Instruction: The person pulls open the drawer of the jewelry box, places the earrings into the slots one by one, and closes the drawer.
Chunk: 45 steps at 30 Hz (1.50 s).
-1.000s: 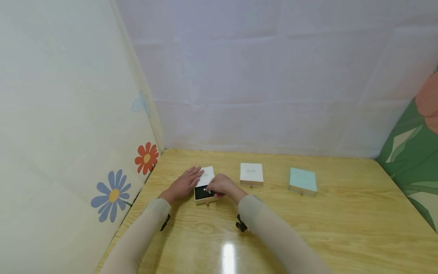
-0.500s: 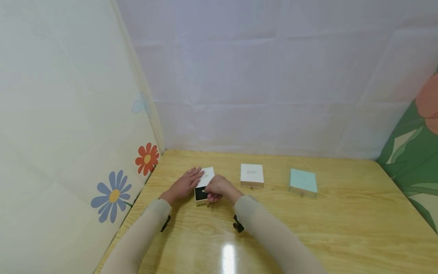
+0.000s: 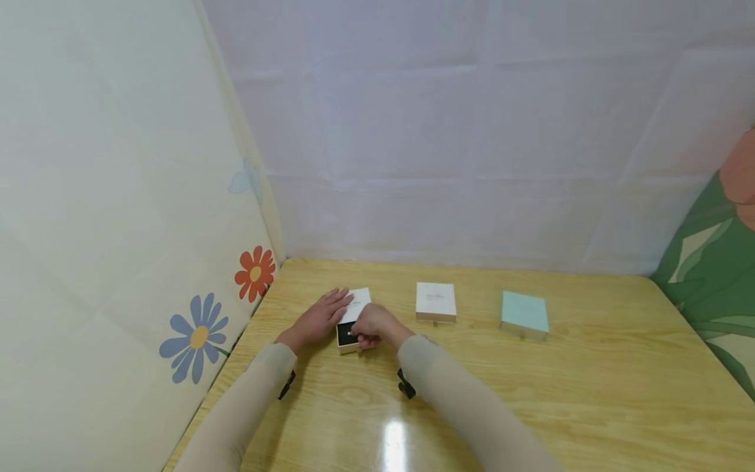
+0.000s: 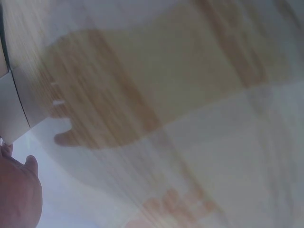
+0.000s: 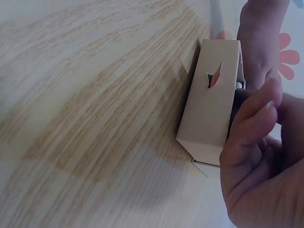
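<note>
A white small gift box stands at the left of the table with its drawer pulled out toward me, showing a black lining. My left hand rests with spread fingers on the sleeve's top. Over the drawer's right side is my right hand, its fingers curled and tips reaching inside. They appear to pinch a small white bead-like piece of jewelry; the rest is hidden. In the right wrist view the bead shows past the drawer front, which has a ribbon tab.
A second white box stands right of the first, and farther right is a mint-green box; both are closed. The wooden table meets a pale cloth backdrop behind and a flowered one at left.
My right hand has shifted slightly left over the drawer, covering more of it. The white piece moved left and nearer with the fingertips. My left hand stays put on the box.
</note>
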Available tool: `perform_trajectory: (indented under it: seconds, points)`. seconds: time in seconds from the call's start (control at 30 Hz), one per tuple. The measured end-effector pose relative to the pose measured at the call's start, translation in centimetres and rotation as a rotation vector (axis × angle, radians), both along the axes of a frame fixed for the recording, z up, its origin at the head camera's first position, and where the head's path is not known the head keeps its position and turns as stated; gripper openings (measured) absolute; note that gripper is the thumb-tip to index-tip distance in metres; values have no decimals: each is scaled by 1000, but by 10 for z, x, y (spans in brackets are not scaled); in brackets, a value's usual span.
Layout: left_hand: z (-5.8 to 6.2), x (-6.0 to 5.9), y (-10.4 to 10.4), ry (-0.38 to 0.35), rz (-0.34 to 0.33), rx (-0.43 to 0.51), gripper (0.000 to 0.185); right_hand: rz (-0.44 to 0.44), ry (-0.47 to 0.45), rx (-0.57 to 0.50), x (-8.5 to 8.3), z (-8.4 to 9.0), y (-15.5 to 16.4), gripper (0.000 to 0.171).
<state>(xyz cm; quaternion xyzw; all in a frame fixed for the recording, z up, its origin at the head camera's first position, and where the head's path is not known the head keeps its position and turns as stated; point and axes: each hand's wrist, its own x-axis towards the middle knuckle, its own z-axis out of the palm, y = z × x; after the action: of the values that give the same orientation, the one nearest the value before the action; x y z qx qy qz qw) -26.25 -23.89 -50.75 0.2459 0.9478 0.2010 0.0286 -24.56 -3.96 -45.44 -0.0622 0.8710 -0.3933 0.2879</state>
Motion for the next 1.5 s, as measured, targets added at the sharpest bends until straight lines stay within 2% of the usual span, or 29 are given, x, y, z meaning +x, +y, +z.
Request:
perform_trajectory:
  seconds: [0.13,0.53,1.0,1.3,1.5]
  points:
    - [-1,0,0,-2,-3,1,50,26,30,66,-3,-2,-3,42]
    - [-1,0,-1,-9,0,2,50,68,131,195,-5,-5,-12,43]
    - [-1,1,1,-5,3,8,50,13,72,131,-1,-3,-15,33]
    - [-2,0,0,0,-4,2,50,65,162,295,1,2,-19,29]
    - [0,1,0,-8,1,6,50,100,249,362,3,2,-21,23]
